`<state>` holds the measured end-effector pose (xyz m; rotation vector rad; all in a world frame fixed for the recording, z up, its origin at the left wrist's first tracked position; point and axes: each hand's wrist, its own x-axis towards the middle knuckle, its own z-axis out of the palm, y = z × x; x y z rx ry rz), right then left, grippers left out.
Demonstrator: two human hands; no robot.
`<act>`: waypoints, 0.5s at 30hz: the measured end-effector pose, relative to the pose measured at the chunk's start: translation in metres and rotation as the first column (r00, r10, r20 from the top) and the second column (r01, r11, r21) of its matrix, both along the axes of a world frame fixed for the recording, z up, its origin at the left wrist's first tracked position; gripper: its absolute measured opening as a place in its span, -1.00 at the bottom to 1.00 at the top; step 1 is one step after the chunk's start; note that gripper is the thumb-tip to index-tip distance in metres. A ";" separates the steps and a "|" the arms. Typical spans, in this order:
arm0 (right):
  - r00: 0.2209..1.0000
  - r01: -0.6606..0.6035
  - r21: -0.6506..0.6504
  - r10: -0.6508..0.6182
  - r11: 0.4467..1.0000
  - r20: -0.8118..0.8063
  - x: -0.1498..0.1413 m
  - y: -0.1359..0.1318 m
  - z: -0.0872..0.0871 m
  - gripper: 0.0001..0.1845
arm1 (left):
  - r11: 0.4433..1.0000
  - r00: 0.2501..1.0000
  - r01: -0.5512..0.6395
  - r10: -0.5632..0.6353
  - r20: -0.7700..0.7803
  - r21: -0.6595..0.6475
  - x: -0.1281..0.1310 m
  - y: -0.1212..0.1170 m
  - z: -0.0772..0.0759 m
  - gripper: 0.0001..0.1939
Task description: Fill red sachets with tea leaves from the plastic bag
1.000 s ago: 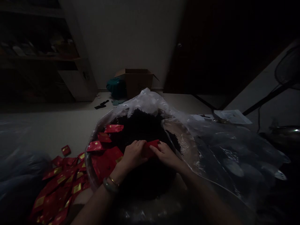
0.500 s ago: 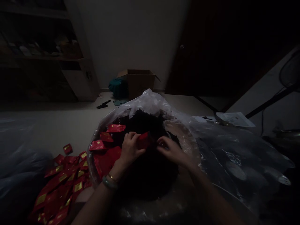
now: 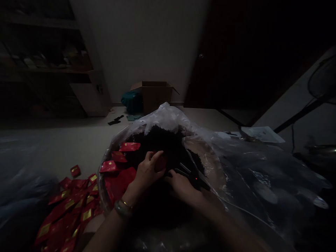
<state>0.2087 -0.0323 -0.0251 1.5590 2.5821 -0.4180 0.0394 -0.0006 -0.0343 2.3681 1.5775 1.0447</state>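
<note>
My left hand [image 3: 147,172] curls round a small red packet [image 3: 160,162], held over a heap of dark, loose, tea-like leaves [image 3: 162,138]. Just beside it, my right hand [image 3: 181,184] reaches down at the leaves, its fingers mostly lost in the dark. Close by that hand lies a black tong-like tool [image 3: 194,176] with two pale metal bars and a red light; the hand appears apart from its grip. The leaves fill a round container lined with clear plastic [image 3: 168,113]. Several red packets [image 3: 119,182] rest inside its left edge.
More red packets with gold labels [image 3: 69,206] are piled on the floor at left. Clear plastic bags [image 3: 262,175] spread to the right. Behind stand a cardboard box [image 3: 157,96], a teal bag [image 3: 132,101] and shelves [image 3: 52,70]. The room is dim.
Both hands were on the red packet; my right hand has let go and moved down and left to the leaves. The black tool has come into view. My left hand still keeps the packet.
</note>
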 end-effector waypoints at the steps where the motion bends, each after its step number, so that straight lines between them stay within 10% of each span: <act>1: 0.999 0.013 -0.032 -0.015 0.999 -0.050 0.003 0.003 0.004 -0.55 | 1.000 1.000 -0.006 0.006 -0.025 0.008 0.000 0.000 0.000 -0.34; 8: 0.852 0.044 -0.124 -0.102 0.991 -0.513 0.034 0.020 0.020 -0.66 | 0.999 0.998 -0.037 0.039 -0.055 0.035 0.000 0.002 -0.011 -0.34; 15: 0.499 0.297 -0.180 -0.314 0.938 -0.808 0.048 0.019 0.041 -0.71 | 0.989 0.985 0.140 -0.134 -0.107 0.051 0.003 0.003 -0.025 -0.38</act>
